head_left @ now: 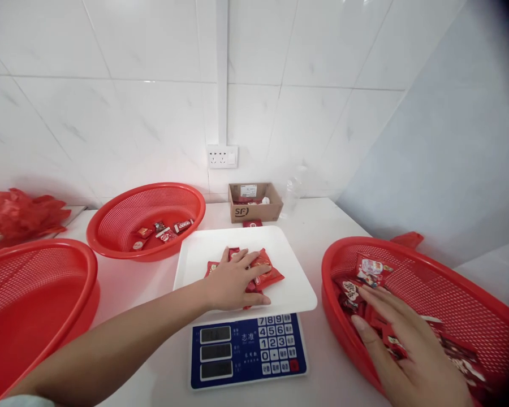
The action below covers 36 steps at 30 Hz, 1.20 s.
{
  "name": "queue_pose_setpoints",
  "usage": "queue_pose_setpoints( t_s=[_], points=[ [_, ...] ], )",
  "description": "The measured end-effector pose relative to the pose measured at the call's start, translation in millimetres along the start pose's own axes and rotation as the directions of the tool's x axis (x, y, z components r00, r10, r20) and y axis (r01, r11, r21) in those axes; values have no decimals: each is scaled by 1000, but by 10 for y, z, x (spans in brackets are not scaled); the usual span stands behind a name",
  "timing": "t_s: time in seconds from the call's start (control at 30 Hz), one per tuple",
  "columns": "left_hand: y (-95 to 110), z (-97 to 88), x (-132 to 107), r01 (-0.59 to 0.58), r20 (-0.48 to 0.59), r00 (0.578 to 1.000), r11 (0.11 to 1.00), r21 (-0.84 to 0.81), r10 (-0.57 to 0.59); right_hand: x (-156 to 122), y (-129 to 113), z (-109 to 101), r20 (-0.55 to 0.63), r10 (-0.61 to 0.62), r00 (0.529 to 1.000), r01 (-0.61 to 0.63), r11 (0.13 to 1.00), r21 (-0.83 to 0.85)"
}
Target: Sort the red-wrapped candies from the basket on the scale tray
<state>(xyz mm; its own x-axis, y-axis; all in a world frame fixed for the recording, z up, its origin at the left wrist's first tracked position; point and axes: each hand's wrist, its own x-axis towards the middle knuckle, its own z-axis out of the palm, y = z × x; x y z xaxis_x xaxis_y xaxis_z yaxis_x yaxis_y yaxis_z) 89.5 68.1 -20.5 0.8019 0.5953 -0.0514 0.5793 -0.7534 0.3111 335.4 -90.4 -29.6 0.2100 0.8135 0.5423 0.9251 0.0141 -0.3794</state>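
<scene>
My left hand (237, 281) lies over several red snack packets (268, 270) on the white tray (292, 285) of a digital scale, its fingers spread and touching the packets. The blue keypad panel (249, 355) of the scale faces me; its display digits are too dim to read. At the right, my right hand (415, 345) hovers in or just above a red perforated basket (335, 249) with fingers stretched out and the thumb apart. Red and brown packets (372, 270) lie in that basket, partly hidden by the hand; whether the fingertips touch them I cannot tell.
Behind the tray to the left stands another red basket (106, 226) with several packets inside. A third red basket (74, 251) is nearest at the left, with red plastic bags (21, 212) behind it. By the tiled wall are a small cardboard box (254, 212) and a clear bottle (292, 195).
</scene>
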Motion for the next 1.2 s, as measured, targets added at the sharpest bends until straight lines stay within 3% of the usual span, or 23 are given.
queue_pose_setpoints(
  t_s=[0.1,0.2,0.3,0.4,0.53,0.6,0.77,0.97,1.07,1.2],
  points=[
    [-1,-9,-35,12,-80,997,1000,27,-10,5,-168,115,22,-99,995,97,992,75],
    [-11,-80,-149,19,-93,996,999,31,-17,70,-332,333,164,-226,960,204,969,138],
    [-58,-151,-319,112,-49,992,994,-11,-113,207,-486,547,394,-251,884,203,966,160],
    [-126,-160,-486,246,29,969,967,-58,-245,374,-631,686,560,-200,804,128,978,165],
    [-169,-66,-577,274,86,959,960,-53,-269,532,-818,799,680,-220,699,111,973,201],
    [-177,-6,-561,250,67,967,967,-55,-246,574,-893,853,692,-260,674,138,964,228],
    [-211,46,-497,227,11,974,966,-127,-227,648,-971,948,682,-296,669,193,955,226],
    [-178,-135,-610,230,-6,973,965,-127,-232,782,-974,824,666,-333,668,262,942,208],
    [-275,-259,-798,290,-75,953,955,-55,-294,840,-978,651,548,-428,719,332,904,270],
    [-652,-429,-1200,478,-164,874,871,113,-458,841,-991,385,243,-506,828,403,837,370]
  ],
)
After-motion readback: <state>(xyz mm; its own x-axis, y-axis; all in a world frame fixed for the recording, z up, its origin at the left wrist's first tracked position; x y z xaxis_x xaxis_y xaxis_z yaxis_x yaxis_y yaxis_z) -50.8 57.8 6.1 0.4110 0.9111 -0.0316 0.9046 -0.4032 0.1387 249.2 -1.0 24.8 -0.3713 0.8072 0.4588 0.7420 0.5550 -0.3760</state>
